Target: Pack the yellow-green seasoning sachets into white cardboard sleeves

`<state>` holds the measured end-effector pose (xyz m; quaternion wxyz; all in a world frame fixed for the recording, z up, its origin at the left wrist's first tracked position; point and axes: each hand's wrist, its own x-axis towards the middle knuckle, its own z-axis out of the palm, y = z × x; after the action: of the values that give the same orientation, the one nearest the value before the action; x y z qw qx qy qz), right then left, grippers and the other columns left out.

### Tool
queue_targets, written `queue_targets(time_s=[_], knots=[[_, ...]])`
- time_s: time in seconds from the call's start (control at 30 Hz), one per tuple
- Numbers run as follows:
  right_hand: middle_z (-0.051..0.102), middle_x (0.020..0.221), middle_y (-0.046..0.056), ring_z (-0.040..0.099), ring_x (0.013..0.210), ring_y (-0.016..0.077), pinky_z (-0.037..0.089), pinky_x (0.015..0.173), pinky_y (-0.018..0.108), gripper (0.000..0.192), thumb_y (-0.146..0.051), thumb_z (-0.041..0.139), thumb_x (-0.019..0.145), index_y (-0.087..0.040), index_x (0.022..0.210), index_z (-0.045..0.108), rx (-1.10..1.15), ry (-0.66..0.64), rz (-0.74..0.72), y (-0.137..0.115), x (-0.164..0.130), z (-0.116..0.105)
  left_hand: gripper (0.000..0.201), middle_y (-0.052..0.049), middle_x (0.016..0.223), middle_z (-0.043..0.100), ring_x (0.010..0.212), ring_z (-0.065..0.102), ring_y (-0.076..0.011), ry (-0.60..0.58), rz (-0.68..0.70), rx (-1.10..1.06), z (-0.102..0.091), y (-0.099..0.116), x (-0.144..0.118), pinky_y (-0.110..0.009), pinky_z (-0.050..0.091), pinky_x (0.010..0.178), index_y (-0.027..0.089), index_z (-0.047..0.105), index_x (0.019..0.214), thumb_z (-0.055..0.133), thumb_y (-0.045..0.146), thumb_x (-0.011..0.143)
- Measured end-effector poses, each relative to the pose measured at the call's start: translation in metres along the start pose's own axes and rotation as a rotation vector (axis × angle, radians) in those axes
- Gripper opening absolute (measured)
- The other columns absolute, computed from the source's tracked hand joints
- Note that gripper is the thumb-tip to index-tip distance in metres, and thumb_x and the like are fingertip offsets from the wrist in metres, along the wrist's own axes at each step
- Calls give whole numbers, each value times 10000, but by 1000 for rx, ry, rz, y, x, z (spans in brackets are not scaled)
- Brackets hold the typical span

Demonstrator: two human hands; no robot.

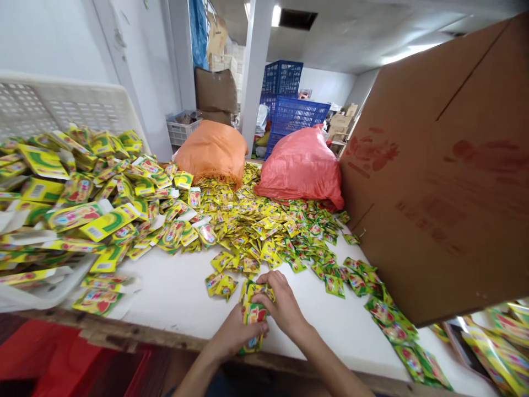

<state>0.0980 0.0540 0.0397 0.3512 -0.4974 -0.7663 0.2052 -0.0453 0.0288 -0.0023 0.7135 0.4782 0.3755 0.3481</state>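
Note:
At the table's near edge my left hand [239, 333] is closed around a small green and yellow printed carton [255, 313]. My right hand [279, 303] bends over the carton's upper end, with thumb and fingers closed on a small sachet [257, 288]; the fingers partly cover it. Just beyond my hands lie a few yellow sachets [223, 285]. They border a wide heap of yellow sachets [243, 220], and green sachets [309, 234] spread on its right side.
Many small cartons [111, 220] spill from a white crate [74, 278] on the left. An orange sack [212, 151] and a red sack [303, 165] rest behind the sachets. A large cardboard box [438, 182] leans along the right. Blue crates [295, 116] stand farther back.

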Motion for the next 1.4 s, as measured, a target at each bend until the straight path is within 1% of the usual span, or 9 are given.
queue_targets(time_s=[0.13, 0.37, 0.5, 0.67, 0.8, 0.93, 1.03, 1.2, 1.4], knots=[[557, 815, 21, 490, 834, 190, 392, 759, 327, 20, -200, 572, 797, -195, 812, 560, 28, -34, -18, -4, -13, 0, 192, -18, 652, 620, 598, 556, -130, -16, 18, -37, 1, -2, 1, -237, 441, 592, 109, 583, 806, 657, 210, 661], [437, 1234, 58, 358, 1167, 264, 306, 953, 426, 127, -291, 537, 823, -239, 873, 640, 37, -35, 42, -16, -39, -3, 329, -57, 918, 661, 840, 581, -191, 0, 139, 25, 1, 4, 2, -289, 442, 805, 125, 604, 1005, 635, 227, 694], [549, 1064, 63, 496, 1034, 209, 402, 879, 319, 250, -285, 536, 817, -215, 1057, 519, 300, 29, 173, -7, -47, -1, 438, -85, 961, 651, 893, 577, -217, 20, 67, 61, 2, 2, 4, -311, 446, 804, 126, 547, 1099, 640, 317, 715], [575, 876, 26, 535, 874, 183, 417, 785, 271, 180, -273, 571, 791, -200, 946, 515, 342, 187, 264, 16, -59, 9, 615, -79, 1087, 586, 952, 565, -191, 123, 174, 105, 8, -2, 0, -327, 423, 872, 210, 345, 1210, 674, 250, 692], [550, 757, -11, 527, 720, 157, 414, 666, 244, 178, -272, 614, 760, -198, 884, 509, 381, 235, 335, 24, -63, 20, 383, -46, 997, 590, 867, 590, -165, 142, 259, 170, 3, 0, -11, -296, 459, 806, 223, 399, 1142, 560, 251, 796], [610, 838, 26, 557, 817, 176, 417, 741, 262, 110, -274, 524, 832, -185, 858, 584, 418, 152, 268, 18, -61, 21, 174, -40, 906, 612, 841, 588, -176, 84, 259, 312, -3, 8, -13, -270, 462, 772, 180, 592, 936, 543, 288, 808], [624, 856, 45, 569, 863, 185, 425, 789, 275, 184, -279, 481, 862, -179, 826, 631, 424, 103, 188, 16, -57, 17, 147, -48, 874, 626, 849, 589, -183, 112, 282, 352, -3, 11, -8, -274, 461, 780, 168, 633, 848, 570, 287, 791], [645, 834, 33, 597, 794, 168, 466, 755, 278, 289, -279, 515, 846, -181, 1115, 551, 425, 225, 255, 24, -56, 16, 321, -70, 986, 640, 906, 607, -187, 150, 321, 97, 0, 6, 1, -328, 459, 851, 197, 529, 1090, 592, 232, 777], [643, 998, 68, 574, 976, 215, 444, 875, 350, 140, -257, 554, 823, -212, 901, 661, 353, 162, 158, 14, -60, 8, 151, -92, 984, 651, 955, 592, -211, 164, 313, 217, 2, 8, -3, -317, 458, 860, 150, 641, 851, 588, 270, 776]])
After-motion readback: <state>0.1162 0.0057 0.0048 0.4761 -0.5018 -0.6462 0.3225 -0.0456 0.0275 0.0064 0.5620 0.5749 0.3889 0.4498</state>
